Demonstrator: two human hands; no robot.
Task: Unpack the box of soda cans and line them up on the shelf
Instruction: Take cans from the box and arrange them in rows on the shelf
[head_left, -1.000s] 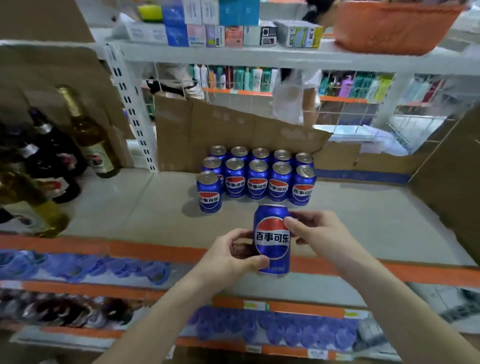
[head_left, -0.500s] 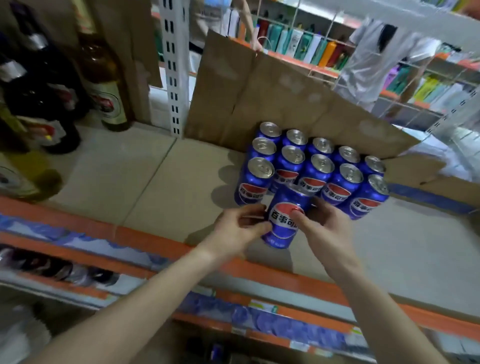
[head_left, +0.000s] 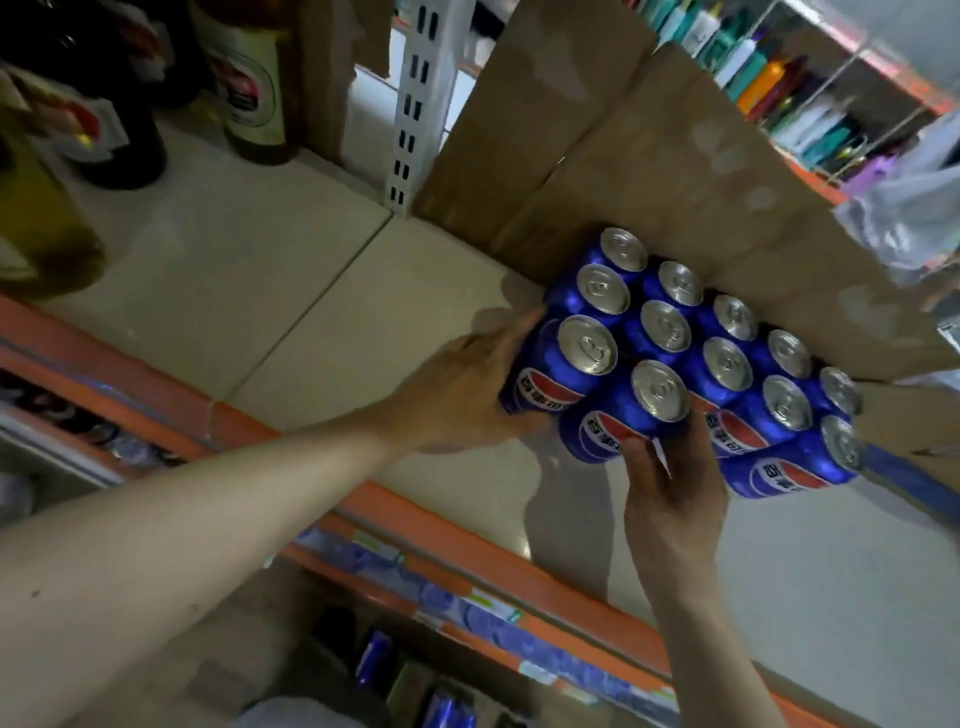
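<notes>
Readable text is only on the blue soda cans (head_left: 675, 358): front-row cans carry the red-white-blue Pepsi globe with white Chinese characters 百事可乐 across it. Clearest on the rightmost front can (head_left: 789, 478); partly visible on the front-left can (head_left: 550, 387) and on the can next to it (head_left: 605, 434), where fingers cover part of the logo. Bottle labels (head_left: 244, 93) at upper left and the price strips (head_left: 488, 605) on the shelf edge are too blurred to read.
</notes>
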